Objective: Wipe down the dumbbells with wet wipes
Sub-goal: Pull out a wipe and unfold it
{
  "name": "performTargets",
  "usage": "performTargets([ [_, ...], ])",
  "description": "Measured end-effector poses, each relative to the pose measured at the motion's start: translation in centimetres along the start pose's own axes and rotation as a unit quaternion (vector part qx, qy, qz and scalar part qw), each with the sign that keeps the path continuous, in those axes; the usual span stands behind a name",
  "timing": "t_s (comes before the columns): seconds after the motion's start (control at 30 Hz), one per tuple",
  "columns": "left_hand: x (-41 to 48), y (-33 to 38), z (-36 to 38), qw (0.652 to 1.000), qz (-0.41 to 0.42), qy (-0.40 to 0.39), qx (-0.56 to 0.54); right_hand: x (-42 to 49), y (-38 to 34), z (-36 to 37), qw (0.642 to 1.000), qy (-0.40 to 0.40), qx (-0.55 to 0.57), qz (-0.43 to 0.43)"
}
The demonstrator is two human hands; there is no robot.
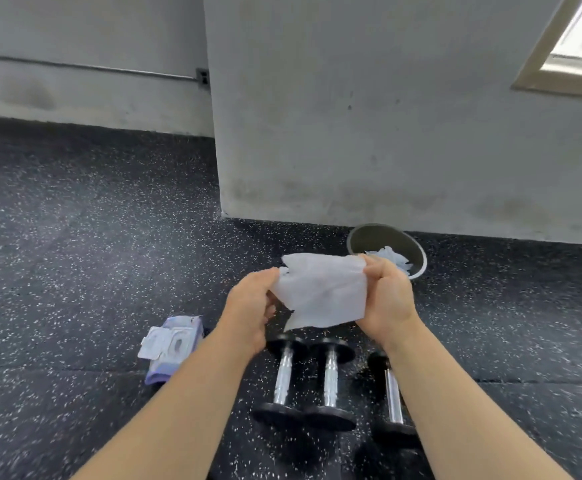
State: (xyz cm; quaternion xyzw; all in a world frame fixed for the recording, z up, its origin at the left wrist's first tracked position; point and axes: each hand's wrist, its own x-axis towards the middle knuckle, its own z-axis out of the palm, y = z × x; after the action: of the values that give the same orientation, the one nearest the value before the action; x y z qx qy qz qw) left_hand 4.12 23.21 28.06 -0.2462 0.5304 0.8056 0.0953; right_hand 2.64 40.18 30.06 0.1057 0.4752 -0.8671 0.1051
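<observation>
A white wet wipe point(320, 289) is stretched out in the air between my two hands. My left hand point(251, 306) pinches its left edge and my right hand point(386, 296) pinches its right edge. Below them three dumbbells with black ends and chrome handles lie side by side on the speckled black floor: the left one point(282, 379), the middle one point(331, 379) and the right one point(393, 396), the last partly hidden by my right forearm. A purple wet wipe pack point(171, 348) with its flap lifted lies on the floor to the left.
A grey bowl point(386, 237) holding crumpled white wipes point(391, 256) stands on the floor by the grey wall point(386, 133), just beyond my right hand. The wall's corner juts out at centre. Speckled rubber floor point(75, 254) stretches to the left.
</observation>
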Motion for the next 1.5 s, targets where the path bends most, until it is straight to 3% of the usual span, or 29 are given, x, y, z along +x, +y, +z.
performTargets([
  [0.07, 0.2, 0.0, -0.2, 0.998, 0.069, 0.006, 0.0, 0.0, -0.3, -1.2, 1.0, 0.002, -0.024, 0.002],
  [0.2, 0.4, 0.4, 0.3, 0.996, 0.091, -0.018, 0.005, -0.1, -0.5, -2.9, 0.999, 0.0, -0.042, 0.001],
  [0.27, 0.8, 0.1, 1.2, 0.998, 0.042, -0.046, 0.011, 0.2, -0.2, -3.7, 1.0, -0.002, -0.022, 0.009],
  [0.37, 1.1, -0.8, 2.3, 0.99, -0.111, -0.087, 0.011, 1.0, 0.3, -4.2, 0.999, -0.008, 0.037, 0.006],
  [0.43, 1.0, -1.0, 2.9, 0.984, -0.141, -0.111, 0.019, 1.5, 0.4, -4.3, 0.998, -0.013, 0.059, -0.001],
  [0.6, 2.2, 0.0, 2.9, 0.995, 0.009, -0.096, 0.034, 1.7, -0.6, -4.4, 0.999, -0.027, 0.017, 0.018],
  [0.77, 2.1, 0.5, 2.3, 0.976, 0.09, -0.166, 0.105, 3.0, -0.8, -4.5, 0.991, 0.086, -0.098, 0.011],
  [0.9, 2.4, 0.6, 1.7, 0.958, 0.1, -0.221, 0.152, 2.4, -1.6, -4.2, 0.981, -0.012, -0.168, 0.093],
  [0.97, 2.5, 0.8, 1.5, 0.956, 0.096, -0.223, 0.162, 2.2, -1.8, -4.1, 0.981, -0.027, -0.179, 0.075],
  [1.07, 3.0, 1.1, 1.4, 0.962, 0.107, -0.192, 0.164, 2.6, -1.9, -4.5, 0.976, 0.035, -0.214, -0.035],
  [1.17, 3.4, 0.8, 1.6, 0.958, 0.142, -0.149, 0.202, 2.6, -1.8, -4.8, 0.95, 0.063, -0.28, -0.126],
  [1.3, 3.7, 0.3, 2.0, 0.943, 0.202, -0.075, 0.254, 2.4, -1.4, -4.9, 0.884, 0.082, -0.411, -0.205],
  [1.5, 3.7, 0.2, 2.1, 0.919, 0.25, -0.036, 0.301, 2.4, -1.8, -5.1, 0.799, 0.073, -0.557, -0.216],
])
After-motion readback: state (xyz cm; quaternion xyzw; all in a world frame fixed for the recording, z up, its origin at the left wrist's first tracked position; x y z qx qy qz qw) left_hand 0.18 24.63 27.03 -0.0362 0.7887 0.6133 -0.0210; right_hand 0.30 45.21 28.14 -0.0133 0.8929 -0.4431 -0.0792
